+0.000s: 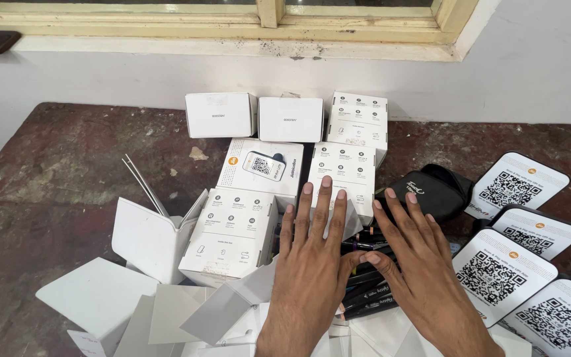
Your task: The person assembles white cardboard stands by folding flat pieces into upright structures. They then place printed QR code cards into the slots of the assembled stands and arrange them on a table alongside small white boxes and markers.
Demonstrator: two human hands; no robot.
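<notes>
My left hand (308,264) lies flat, palm down, fingers spread, with its fingertips on the edge of a white box (342,173) printed with small icons. My right hand (418,261) is also flat and spread, resting over a heap of dark pens (365,291), its fingertips near a black pouch (431,188). Neither hand grips anything. Another white icon box (232,231) stands just left of my left hand.
More white boxes (290,119) line the wall under a window sill. Open white cartons and loose flaps (147,238) pile up at the lower left. Several white cards with square code patterns (503,274) fan out on the right. The dark worn tabletop (61,172) shows on the left.
</notes>
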